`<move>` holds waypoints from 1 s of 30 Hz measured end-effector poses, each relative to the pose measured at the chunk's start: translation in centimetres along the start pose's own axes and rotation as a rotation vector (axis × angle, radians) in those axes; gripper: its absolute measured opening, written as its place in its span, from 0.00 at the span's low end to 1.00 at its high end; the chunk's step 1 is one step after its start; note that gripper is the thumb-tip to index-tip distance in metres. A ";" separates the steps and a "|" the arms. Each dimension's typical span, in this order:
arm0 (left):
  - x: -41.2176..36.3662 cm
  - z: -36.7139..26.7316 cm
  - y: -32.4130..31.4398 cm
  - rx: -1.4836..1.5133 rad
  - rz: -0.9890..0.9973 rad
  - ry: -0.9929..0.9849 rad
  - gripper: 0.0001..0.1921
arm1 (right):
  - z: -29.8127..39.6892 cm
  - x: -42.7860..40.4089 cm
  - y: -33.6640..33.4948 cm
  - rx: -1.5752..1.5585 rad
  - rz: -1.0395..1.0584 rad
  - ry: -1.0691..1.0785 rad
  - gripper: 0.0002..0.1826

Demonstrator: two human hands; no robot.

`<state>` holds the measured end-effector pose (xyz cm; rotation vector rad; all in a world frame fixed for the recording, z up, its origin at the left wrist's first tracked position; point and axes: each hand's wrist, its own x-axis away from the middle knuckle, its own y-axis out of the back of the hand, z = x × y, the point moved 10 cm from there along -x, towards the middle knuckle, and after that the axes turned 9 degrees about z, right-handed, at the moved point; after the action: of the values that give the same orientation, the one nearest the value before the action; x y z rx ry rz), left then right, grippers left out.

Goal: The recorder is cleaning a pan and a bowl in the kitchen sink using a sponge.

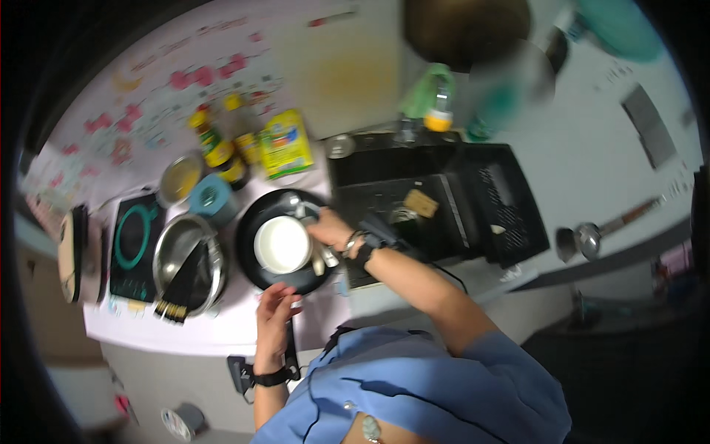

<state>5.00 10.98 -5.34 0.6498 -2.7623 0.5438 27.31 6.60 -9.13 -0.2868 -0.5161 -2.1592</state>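
Note:
A white bowl [283,245] sits inside a black frying pan [247,222], with spoon-like utensils [318,263] beside it. My right hand [331,228] reaches over the pan's right side, its fingers at the bowl's right edge. Whether they grip the bowl or a utensil is hidden. At the pan's near rim is my left hand [274,313], fingers apart and holding nothing. Below it the pan's handle [290,347] points towards me, partly covered by the left wrist.
Left of the pan stand a steel pot [161,261] with a black item [188,280] across it, a blue container [211,198] and an induction cooker [133,250]. Sauce bottles [217,145] and a yellow packet [287,144] are behind. A black sink [377,194] lies right.

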 end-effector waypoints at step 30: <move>-7.9 10.6 -32.8 -0.446 0.615 0.110 0.19 | -22.7 20.3 37.6 0.986 -0.146 -0.460 0.22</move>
<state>25.68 -17.66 -7.65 -0.3287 -2.8010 0.0475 45.11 -38.28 -11.78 -0.1820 -1.8054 -1.7036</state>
